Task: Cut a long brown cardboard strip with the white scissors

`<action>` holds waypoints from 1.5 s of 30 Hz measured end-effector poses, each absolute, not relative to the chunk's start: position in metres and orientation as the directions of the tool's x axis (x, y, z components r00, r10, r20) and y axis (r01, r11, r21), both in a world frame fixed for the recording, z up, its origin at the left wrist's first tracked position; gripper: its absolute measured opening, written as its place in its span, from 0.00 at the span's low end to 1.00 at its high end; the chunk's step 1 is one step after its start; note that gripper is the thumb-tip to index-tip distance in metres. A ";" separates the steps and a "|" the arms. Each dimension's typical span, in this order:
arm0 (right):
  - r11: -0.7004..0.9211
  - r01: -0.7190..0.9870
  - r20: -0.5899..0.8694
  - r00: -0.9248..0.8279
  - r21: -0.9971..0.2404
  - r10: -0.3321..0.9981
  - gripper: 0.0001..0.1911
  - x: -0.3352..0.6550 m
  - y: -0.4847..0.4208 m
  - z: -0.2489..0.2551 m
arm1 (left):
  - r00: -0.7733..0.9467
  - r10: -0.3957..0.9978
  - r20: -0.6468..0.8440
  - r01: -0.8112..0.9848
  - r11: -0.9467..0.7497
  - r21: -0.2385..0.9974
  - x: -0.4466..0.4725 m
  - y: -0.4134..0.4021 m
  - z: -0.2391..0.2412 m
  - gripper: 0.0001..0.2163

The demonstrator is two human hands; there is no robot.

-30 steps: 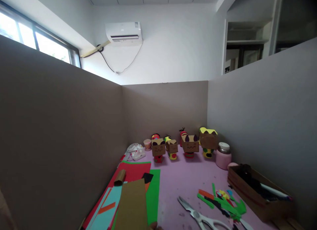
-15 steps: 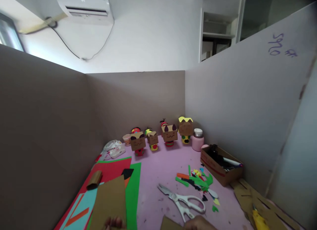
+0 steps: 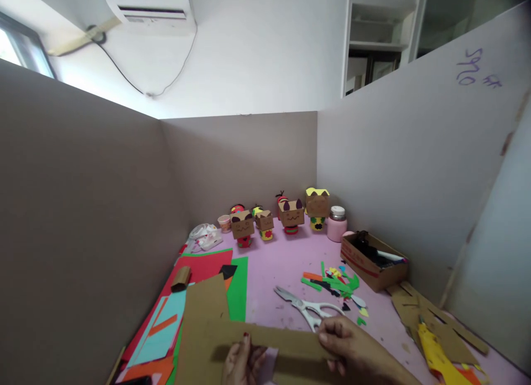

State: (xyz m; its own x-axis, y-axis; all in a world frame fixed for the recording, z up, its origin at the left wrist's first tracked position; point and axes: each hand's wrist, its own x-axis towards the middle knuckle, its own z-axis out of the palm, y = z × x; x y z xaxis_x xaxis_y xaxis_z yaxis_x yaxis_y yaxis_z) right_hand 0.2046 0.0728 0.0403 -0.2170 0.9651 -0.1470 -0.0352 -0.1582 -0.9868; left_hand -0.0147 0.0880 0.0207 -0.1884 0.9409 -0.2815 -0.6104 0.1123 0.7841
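Note:
A long brown cardboard strip (image 3: 265,341) lies across the near part of the pink table (image 3: 282,263). My left hand (image 3: 241,362) grips its middle from below, fingers curled over the edge. My right hand (image 3: 352,346) pinches the strip's right end. White scissors (image 3: 309,307) lie just beyond my right hand. A second brown cardboard sheet (image 3: 206,299) rests on a stack of red, green and light blue paper (image 3: 194,296) to the left.
Several cardboard box-head figures (image 3: 276,219) line the back wall beside a pink jar (image 3: 337,223). Coloured paper scraps (image 3: 336,282), a cardboard box of pens (image 3: 373,260), cardboard offcuts (image 3: 431,324) and a yellow tool (image 3: 433,352) are at right. Grey partitions enclose three sides.
The view has tilted down and shifted right. Both my hands have come into view and lifted the cardboard strip across the near table.

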 end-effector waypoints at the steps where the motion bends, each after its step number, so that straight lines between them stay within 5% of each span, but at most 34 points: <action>1: -0.150 -0.033 -0.142 -0.188 -0.988 0.972 0.23 0.208 0.071 0.043 | -0.163 0.943 -0.289 -0.612 0.134 0.780 -0.015 0.089 0.021 0.13; 7: -0.081 -0.033 -0.085 0.150 -0.996 0.985 0.20 0.245 0.063 0.051 | -0.014 0.968 -0.251 -0.508 0.210 0.835 -0.015 0.088 0.020 0.26; 12: -0.085 -0.010 -0.084 0.286 -0.996 0.954 0.16 0.268 0.059 0.046 | -0.052 0.992 0.113 -0.003 -0.113 0.994 -0.004 0.078 0.008 0.16; 15: -0.084 0.005 -0.078 0.314 -0.996 0.946 0.15 0.270 0.061 0.042 | 0.032 0.936 0.351 0.353 -0.339 0.872 0.002 0.071 0.002 0.18; 19: -0.070 0.026 -0.057 0.337 -0.997 0.940 0.14 0.272 0.070 0.036 | 0.237 0.942 0.235 0.523 -0.328 0.787 -0.001 0.068 0.002 0.27; 31: -0.116 0.028 -0.089 0.468 -0.993 0.879 0.07 0.299 0.103 0.014 | 0.273 0.947 0.170 0.583 -0.303 0.753 0.000 0.066 0.014 0.30; 41: 0.053 0.156 0.134 0.570 -0.986 0.811 0.20 0.295 0.108 0.001 | 0.068 0.949 0.309 0.349 -0.313 0.883 0.001 0.078 -0.011 0.28; 45: 0.065 0.245 0.201 0.584 -0.967 0.786 0.22 0.292 0.108 0.007 | 0.022 0.973 0.232 0.200 -0.231 0.952 -0.004 0.086 -0.012 0.23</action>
